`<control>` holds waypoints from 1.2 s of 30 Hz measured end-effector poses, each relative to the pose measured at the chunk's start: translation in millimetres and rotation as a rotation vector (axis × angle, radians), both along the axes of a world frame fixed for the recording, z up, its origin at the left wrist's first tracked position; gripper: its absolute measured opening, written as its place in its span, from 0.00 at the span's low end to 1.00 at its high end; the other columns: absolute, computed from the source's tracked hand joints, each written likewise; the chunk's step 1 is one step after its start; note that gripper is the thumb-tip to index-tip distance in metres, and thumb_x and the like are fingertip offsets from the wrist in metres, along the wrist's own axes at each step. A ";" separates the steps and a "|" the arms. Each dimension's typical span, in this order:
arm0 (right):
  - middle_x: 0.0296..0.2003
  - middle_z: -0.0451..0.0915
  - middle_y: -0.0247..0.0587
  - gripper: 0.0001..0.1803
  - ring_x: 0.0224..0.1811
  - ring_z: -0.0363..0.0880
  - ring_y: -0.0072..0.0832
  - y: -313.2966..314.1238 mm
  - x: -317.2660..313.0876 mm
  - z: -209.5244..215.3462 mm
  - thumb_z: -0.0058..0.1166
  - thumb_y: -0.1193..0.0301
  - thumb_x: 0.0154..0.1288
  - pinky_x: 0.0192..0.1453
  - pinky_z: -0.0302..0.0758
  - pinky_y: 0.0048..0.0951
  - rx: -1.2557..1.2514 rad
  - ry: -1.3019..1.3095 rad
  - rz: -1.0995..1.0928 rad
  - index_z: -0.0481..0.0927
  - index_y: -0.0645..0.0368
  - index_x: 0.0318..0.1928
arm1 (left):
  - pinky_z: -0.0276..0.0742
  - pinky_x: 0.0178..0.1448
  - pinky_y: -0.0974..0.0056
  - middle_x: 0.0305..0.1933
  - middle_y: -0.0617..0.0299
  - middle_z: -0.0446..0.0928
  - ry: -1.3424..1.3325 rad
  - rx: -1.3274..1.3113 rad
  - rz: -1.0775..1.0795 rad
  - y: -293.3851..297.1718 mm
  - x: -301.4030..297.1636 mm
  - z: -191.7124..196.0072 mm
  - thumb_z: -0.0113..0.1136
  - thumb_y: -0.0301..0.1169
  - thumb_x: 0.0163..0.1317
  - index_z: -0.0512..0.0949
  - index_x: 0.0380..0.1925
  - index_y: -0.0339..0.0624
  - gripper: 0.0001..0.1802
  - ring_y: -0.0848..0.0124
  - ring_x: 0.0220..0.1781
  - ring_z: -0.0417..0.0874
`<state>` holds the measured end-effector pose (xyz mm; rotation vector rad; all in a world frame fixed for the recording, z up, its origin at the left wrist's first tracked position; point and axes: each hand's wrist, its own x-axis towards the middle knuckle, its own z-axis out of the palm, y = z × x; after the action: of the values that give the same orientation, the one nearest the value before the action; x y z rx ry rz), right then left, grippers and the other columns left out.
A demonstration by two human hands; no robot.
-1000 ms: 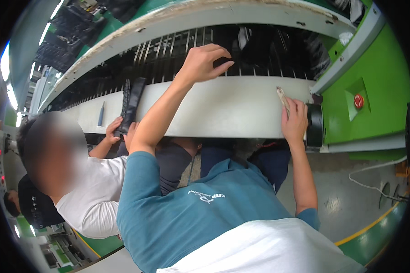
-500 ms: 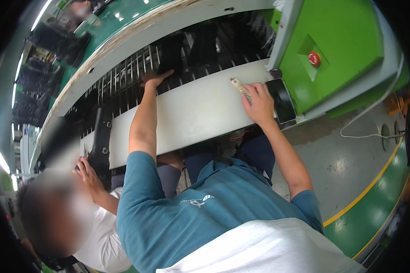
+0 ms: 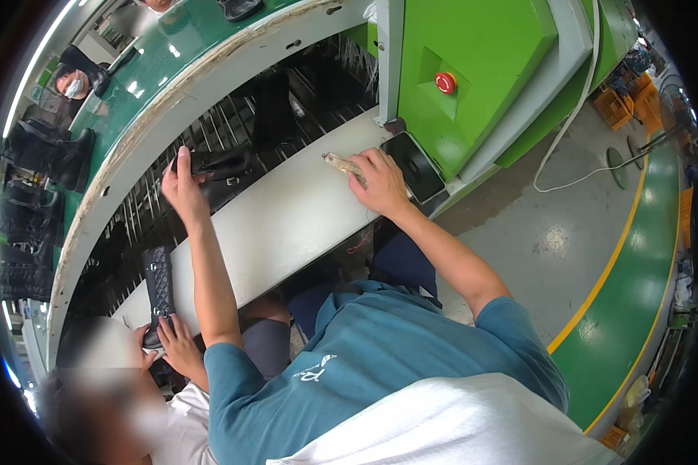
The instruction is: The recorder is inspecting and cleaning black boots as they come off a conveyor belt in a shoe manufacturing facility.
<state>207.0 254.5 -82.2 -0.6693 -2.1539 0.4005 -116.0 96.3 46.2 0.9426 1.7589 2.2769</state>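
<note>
My left hand is at the far edge of the white work surface, closed on one end of a black boot with a small metal buckle. The boot lies over the metal rods. In my right hand is a short, pale, worn stick-like tool. Its tip points left, above the white surface. A dark flat phone-like device lies just right of that hand. At the left, a co-worker's hands touch another black boot with a quilted shaft and buckles.
More dark boots rest on the rod rack beyond the white surface. A green machine housing with a red push button rises at the right. Boots stand along the green counter. A white cable hangs beside the housing.
My left hand has taken hold of a black boot at the rack. The co-worker's boot now lies with both their hands on it. The view has shifted, with the housing further left.
</note>
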 end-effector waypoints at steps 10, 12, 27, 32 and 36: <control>0.30 0.82 0.40 0.18 0.32 0.82 0.38 -30.9 -39.0 84.1 0.69 0.55 0.69 0.43 0.75 0.44 -0.198 0.275 0.241 0.79 0.55 0.42 | 0.85 0.64 0.61 0.60 0.51 0.81 0.448 -0.189 0.243 -95.2 84.5 53.2 0.50 0.24 0.77 0.83 0.61 0.31 0.19 0.65 0.56 0.86; 0.29 0.84 0.41 0.24 0.32 0.83 0.27 -56.0 -39.7 144.6 0.65 0.49 0.75 0.36 0.77 0.33 -0.645 0.197 0.537 0.80 0.60 0.43 | 0.83 0.66 0.62 0.63 0.53 0.80 -0.240 -0.001 -0.272 -98.8 84.7 29.2 0.53 0.31 0.78 0.82 0.62 0.29 0.21 0.65 0.56 0.87; 0.25 0.84 0.45 0.30 0.27 0.83 0.40 -80.6 -35.6 195.6 0.63 0.45 0.73 0.34 0.77 0.41 -0.541 -0.019 0.847 0.82 0.63 0.33 | 0.64 0.76 0.60 0.69 0.54 0.77 0.212 0.014 0.058 -47.9 179.8 54.4 0.55 0.37 0.80 0.75 0.67 0.32 0.23 0.66 0.68 0.75; 0.26 0.84 0.41 0.19 0.27 0.79 0.28 -82.8 -35.0 183.9 0.60 0.59 0.79 0.34 0.76 0.35 -0.820 0.165 0.956 0.82 0.65 0.37 | 0.75 0.49 0.73 0.53 0.57 0.84 0.252 -0.221 -0.315 -68.2 148.8 61.1 0.53 0.28 0.81 0.77 0.62 0.28 0.17 0.78 0.44 0.83; 0.27 0.83 0.39 0.17 0.29 0.79 0.25 -87.0 -39.9 176.8 0.59 0.62 0.80 0.35 0.76 0.34 -0.717 0.229 0.919 0.82 0.65 0.39 | 0.53 0.33 0.78 0.27 0.75 0.76 0.275 -0.259 -0.284 -69.3 146.7 71.5 0.58 0.20 0.76 0.77 0.61 0.31 0.16 0.89 0.26 0.64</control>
<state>167.1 167.5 94.6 0.0757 -1.9526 1.6893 30.6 27.0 117.7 1.3972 1.8220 1.7666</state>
